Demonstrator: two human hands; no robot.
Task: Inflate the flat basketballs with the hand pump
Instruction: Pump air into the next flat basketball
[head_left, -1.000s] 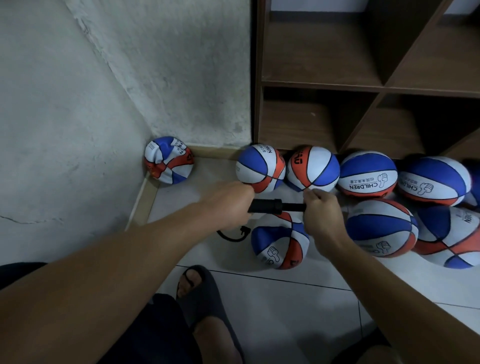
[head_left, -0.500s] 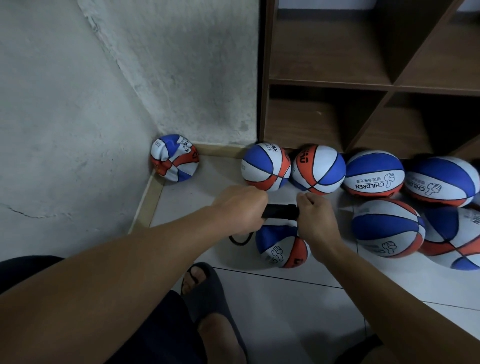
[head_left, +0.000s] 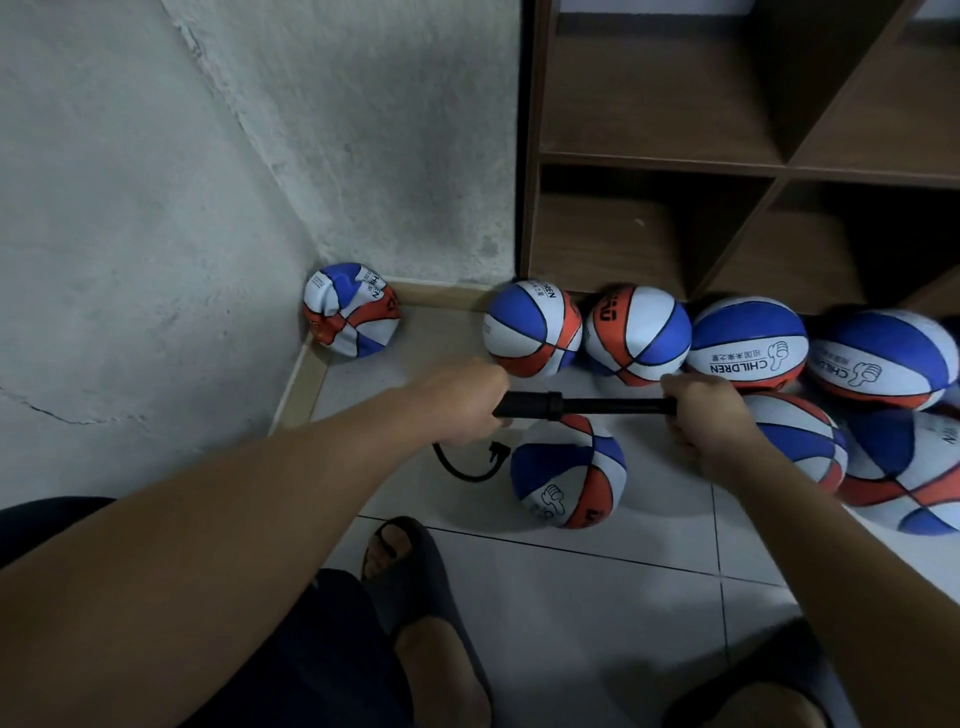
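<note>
Mid-frame, my left hand (head_left: 457, 402) grips the pump (head_left: 530, 405) barrel while my right hand (head_left: 709, 410), fist round the handle, has drawn the rod out, priming another stroke into the ball (head_left: 569, 470) below.

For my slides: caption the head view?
Both hands work a hand pump over a basketball on the floor.

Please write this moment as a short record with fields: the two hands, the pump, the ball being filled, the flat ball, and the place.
left hand: left hand grips the barrel of the hand pump
right hand: right hand grips the handle end, the thin rod drawn out between the hands
hose: black hose curls from under the left hand toward the ball below the pump
flat ball: crumpled ball in the wall corner
other balls: round, in front of the wooden shelf
floor: tiled floor
</note>
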